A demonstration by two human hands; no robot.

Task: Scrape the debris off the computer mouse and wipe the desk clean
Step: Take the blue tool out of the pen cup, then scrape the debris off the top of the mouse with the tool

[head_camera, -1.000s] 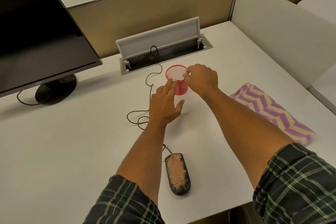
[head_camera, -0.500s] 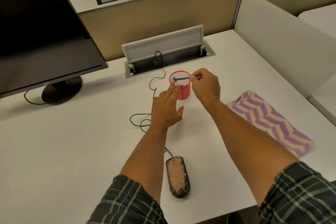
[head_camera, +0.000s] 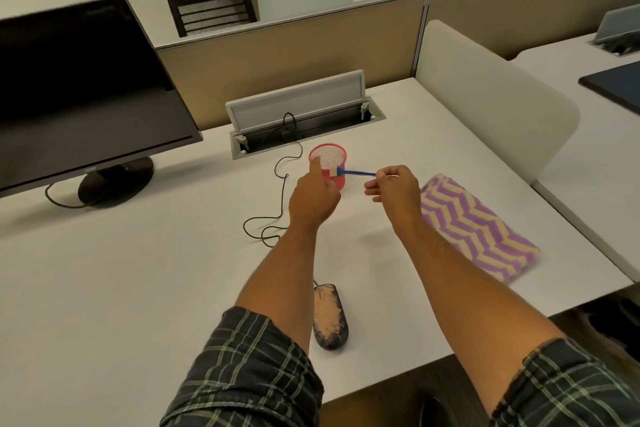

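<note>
A black wired computer mouse [head_camera: 330, 317] lies near the desk's front edge, its top coated with tan debris. My right hand [head_camera: 393, 185] pinches the handle of a small blue scraper [head_camera: 353, 172], held level beside a red mesh cup [head_camera: 329, 163]. My left hand [head_camera: 313, 196] rests against the cup's near side, forefinger on its rim, the other fingers curled. A folded purple and cream zigzag cloth [head_camera: 478, 229] lies flat to the right of my right forearm.
A black monitor [head_camera: 79, 97] on a round stand fills the left. An open cable hatch [head_camera: 304, 118] sits behind the cup, the mouse cord [head_camera: 273, 218] looping from it. Cream dividers bound the white desk [head_camera: 121, 270] at the back and right.
My right hand has drawn the blue scraper out of the red cup and moved it right. My left hand stayed at the cup. The view tilted up.
</note>
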